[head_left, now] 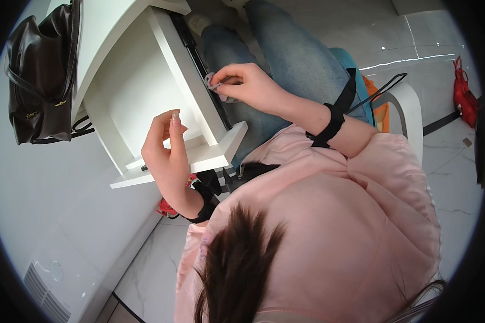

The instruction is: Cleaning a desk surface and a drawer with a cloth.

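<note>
My left hand is loosely curled over the front of a pulled-out white drawer. Its thumb points up close to the index finger, and I see nothing held there. Just outside the drawer's right side, my right hand pinches a small, crumpled pinkish-grey cloth item between thumb and index finger. The cloth hangs above my jeans, beside the black drawer slide. Fingers partly hide it, so its exact kind is unclear. Black straps wrap both forearms.
A dark brown leather handbag rests on the white desk at left. Around the seat is a white chair armrest. A red bag is at far right. The drawer front juts out near my waist.
</note>
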### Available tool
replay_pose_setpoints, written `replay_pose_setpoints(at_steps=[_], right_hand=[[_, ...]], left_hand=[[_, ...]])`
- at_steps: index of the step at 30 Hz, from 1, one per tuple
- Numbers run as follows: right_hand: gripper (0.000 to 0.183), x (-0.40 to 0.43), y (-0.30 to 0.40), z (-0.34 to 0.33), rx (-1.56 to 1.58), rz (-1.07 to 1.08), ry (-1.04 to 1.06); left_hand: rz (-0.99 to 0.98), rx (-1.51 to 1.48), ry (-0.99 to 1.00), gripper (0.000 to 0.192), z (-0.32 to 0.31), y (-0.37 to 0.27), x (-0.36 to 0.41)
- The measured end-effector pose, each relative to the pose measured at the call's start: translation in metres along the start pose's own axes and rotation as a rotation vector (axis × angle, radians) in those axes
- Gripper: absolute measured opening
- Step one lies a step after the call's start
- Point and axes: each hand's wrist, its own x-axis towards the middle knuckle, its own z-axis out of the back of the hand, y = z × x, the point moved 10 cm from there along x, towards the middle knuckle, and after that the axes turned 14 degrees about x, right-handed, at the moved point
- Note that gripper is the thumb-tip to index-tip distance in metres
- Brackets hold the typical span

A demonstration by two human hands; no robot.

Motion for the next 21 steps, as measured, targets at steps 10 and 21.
replay_pose_setpoints(at_steps=[10, 21], right_hand=[[0.018, -0.045, 0.018, -0.002, -0.609, -0.091, 0.11], [0.017, -0.058, 0.019, -0.018, -0.871, -0.065, 0.466]], left_hand=[[0.014, 0.009, -0.021, 0.023, -0.002, -0.009, -0.007], [0.022, 0.001, -0.004, 0.022, -0.006, -0.017, -0.019]])
